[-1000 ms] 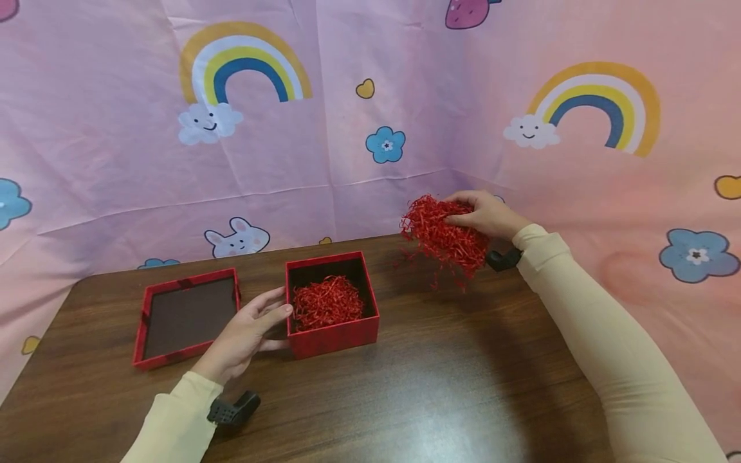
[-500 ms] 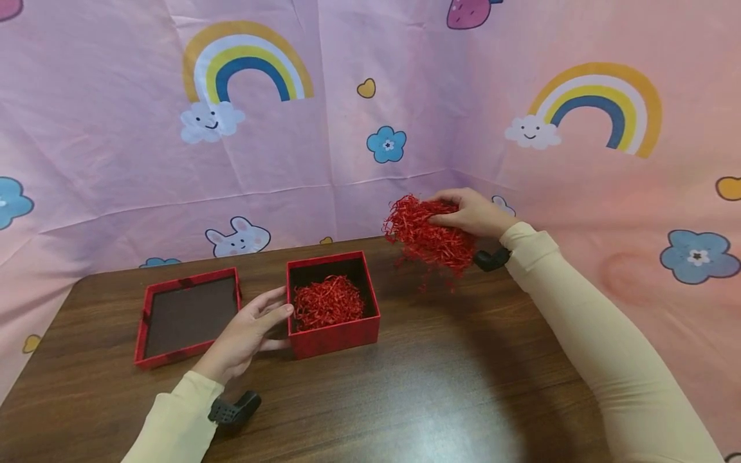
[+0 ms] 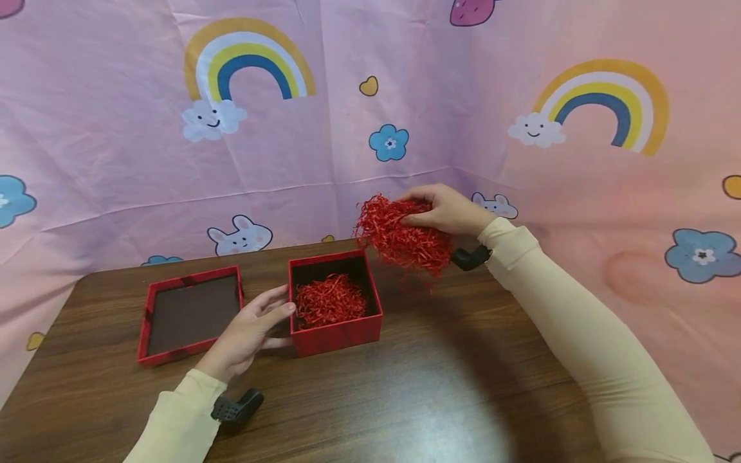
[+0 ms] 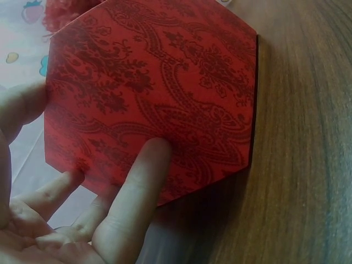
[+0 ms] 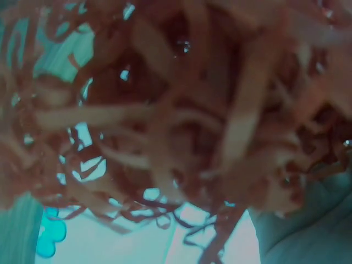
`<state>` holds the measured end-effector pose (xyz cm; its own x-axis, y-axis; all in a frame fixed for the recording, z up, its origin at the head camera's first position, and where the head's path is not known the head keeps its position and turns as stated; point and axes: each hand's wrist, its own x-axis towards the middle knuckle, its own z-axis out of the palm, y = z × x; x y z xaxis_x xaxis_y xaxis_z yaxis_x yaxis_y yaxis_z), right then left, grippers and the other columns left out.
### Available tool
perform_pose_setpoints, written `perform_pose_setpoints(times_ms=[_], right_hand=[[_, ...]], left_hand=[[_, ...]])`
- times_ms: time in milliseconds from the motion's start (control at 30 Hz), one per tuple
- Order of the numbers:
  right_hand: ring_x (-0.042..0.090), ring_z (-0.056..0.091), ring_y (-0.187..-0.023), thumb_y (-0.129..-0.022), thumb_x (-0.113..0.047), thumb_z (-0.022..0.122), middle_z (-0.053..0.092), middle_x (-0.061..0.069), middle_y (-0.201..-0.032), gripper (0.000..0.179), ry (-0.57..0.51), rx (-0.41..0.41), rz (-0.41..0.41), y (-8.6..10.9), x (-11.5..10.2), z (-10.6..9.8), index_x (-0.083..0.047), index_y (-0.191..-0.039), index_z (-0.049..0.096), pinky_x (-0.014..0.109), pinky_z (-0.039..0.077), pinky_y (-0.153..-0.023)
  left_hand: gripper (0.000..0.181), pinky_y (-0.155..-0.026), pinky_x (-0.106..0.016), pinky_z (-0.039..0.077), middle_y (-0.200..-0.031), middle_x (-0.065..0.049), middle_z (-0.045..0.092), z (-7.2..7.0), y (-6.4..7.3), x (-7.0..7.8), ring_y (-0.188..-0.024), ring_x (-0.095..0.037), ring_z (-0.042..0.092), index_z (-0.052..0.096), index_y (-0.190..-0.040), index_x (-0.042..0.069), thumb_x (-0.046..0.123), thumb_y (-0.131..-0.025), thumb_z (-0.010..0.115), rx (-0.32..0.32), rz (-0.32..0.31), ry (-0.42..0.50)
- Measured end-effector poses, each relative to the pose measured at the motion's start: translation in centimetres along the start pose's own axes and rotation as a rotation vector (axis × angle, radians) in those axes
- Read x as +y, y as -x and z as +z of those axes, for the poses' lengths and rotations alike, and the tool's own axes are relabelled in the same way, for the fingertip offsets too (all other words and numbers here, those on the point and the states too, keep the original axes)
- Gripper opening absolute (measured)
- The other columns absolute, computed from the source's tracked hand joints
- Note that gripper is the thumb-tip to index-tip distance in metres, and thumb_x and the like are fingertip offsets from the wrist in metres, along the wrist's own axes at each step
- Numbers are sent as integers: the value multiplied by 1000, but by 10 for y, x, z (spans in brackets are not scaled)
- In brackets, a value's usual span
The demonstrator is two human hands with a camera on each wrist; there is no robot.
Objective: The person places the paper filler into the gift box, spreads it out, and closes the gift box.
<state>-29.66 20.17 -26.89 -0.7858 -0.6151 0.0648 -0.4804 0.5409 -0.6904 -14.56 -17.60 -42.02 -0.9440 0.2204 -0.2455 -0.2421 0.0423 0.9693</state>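
A red patterned box (image 3: 338,337) with a dark inside stands on the table, its open top facing up. Red shredded paper (image 3: 330,301) lies in it. Against the box's left wall rest the extended fingers of my left hand (image 3: 246,334); in the left wrist view they touch the red wall (image 4: 181,99). My right hand (image 3: 446,209) grips a big bundle of red shredded paper (image 3: 402,238) in the air, behind and to the right of the box. That bundle fills most of the right wrist view and hides the fingertips there.
The box's lid (image 3: 193,315) lies left of the box, dark inside upward. Under everything is a brown wooden table (image 3: 359,405). A pink and lilac cloth (image 3: 278,154) with printed rainbows hangs along the table's back and right side.
My right hand has moved left with the bundle of shredded paper, closer to the box's back right corner. The left hand, box and lid have stayed in place.
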Motion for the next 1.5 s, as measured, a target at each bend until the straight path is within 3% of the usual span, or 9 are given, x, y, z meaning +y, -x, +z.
perform_pose_setpoints(times_ms=[267, 733, 1167, 1500], right_hand=[[16, 68, -84, -97, -20, 75, 73, 2, -117, 39, -16, -62, -75, -17, -25, 19, -16, -135, 69, 30, 60, -70], [15, 67, -82, -98, -20, 74, 72, 0, -114, 35, -67, -109, -126, -38, -56, 30, -18, -132, 69, 31, 59, -72], [15, 69, -86, -99, -15, 72, 72, 3, -120, 38, -153, -94, -151, -42, -72, 33, -13, -136, 67, 31, 60, -74], [13, 67, -90, -97, -13, 74, 71, 2, -122, 35, -224, -85, -195, -48, -67, 54, -11, -132, 70, 29, 59, -76]], left_hand=[[77, -94, -50, 59, -167, -24, 23, -3, 5, 0, -148, -46, 35, 19, -166, 13, 34, -105, 62, 12, -4, -15], [75, -94, -50, 59, -167, -23, 25, 1, 2, 0, -149, -43, 34, 20, -165, 11, 33, -106, 61, -2, 19, -1], [74, -93, -50, 59, -166, -22, 26, 4, 3, -1, -149, -42, 33, 21, -164, 10, 32, -106, 61, -8, 22, 12], [74, -92, -48, 60, -164, -22, 29, 5, 4, 0, -147, -43, 36, 22, -164, 9, 32, -106, 62, -7, 19, 19]])
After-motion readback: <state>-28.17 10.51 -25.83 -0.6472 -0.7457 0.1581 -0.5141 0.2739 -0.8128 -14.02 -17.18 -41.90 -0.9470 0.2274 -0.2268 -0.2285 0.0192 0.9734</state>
